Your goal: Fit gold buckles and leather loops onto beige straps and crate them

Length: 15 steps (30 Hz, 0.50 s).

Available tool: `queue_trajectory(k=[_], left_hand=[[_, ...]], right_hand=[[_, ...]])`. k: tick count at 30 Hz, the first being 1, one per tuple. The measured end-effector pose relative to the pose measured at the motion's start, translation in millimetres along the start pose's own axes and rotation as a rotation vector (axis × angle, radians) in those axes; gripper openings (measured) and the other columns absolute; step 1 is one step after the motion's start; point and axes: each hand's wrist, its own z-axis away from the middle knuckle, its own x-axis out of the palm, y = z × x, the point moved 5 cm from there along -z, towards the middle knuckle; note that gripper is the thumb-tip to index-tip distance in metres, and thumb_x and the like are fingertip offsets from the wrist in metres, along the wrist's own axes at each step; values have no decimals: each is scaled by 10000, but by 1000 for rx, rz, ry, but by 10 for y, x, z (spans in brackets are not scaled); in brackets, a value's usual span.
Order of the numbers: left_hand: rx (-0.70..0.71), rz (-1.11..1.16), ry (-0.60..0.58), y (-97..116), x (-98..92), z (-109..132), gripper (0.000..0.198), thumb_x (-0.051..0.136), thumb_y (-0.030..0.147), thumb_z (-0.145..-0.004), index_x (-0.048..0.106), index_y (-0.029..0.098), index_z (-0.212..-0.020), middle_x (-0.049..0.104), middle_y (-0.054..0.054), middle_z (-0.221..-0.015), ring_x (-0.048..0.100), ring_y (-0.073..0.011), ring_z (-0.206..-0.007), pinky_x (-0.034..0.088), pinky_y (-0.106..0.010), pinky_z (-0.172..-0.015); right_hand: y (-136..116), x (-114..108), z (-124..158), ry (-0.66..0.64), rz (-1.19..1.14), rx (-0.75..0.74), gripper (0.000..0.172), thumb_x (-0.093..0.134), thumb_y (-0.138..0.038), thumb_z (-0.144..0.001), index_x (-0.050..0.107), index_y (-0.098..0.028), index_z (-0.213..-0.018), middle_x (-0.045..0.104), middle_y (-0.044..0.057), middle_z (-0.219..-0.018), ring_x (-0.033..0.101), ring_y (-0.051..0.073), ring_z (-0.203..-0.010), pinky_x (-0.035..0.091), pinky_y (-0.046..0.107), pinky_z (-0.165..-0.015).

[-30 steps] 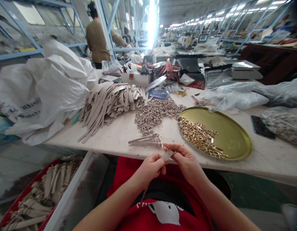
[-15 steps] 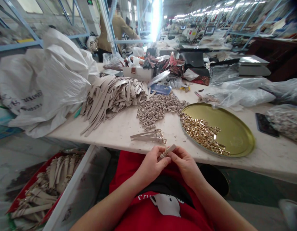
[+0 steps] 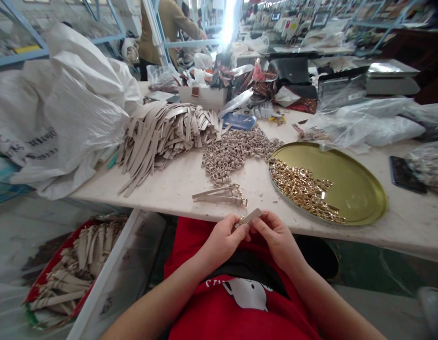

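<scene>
My left hand and my right hand meet just below the table's front edge, both pinched on one beige strap whose free end pokes up between them. On the table right above lie a few finished straps with buckles. Behind those spreads a heap of small beige loops. A round gold tray to the right holds several gold buckles. A big pile of loose beige straps lies at the left.
A white plastic sack bulges at the table's left end. A red bin of straps sits on the floor at my left. A dark phone lies right of the tray, with clear bags behind. A person stands at the back.
The view has tilted downward a little. My hands stayed together on the strap, and its free end now points up and to the right.
</scene>
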Motion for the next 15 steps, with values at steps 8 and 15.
queue_trajectory(k=[8, 15], left_hand=[[-129, 102, 7, -68, 27, -41, 168, 488, 297, -790, 476, 162, -693, 534, 22, -606, 474, -104, -598, 373, -227, -629], [-141, 98, -11, -47, 63, -64, 167, 508, 308, -774, 493, 157, -704, 553, 10, -652, 479, -107, -619, 365, -227, -614]], right_hand=[[-68, -46, 26, 37, 273, -107, 198, 536, -379, -808, 526, -188, -758, 518, -12, -659, 483, 124, -602, 403, 263, -599], [-59, -117, 64, 115, 378, -178, 223, 501, -395, -822, 525, -189, -740, 524, -8, -628, 479, 129, -570, 402, 251, -555]])
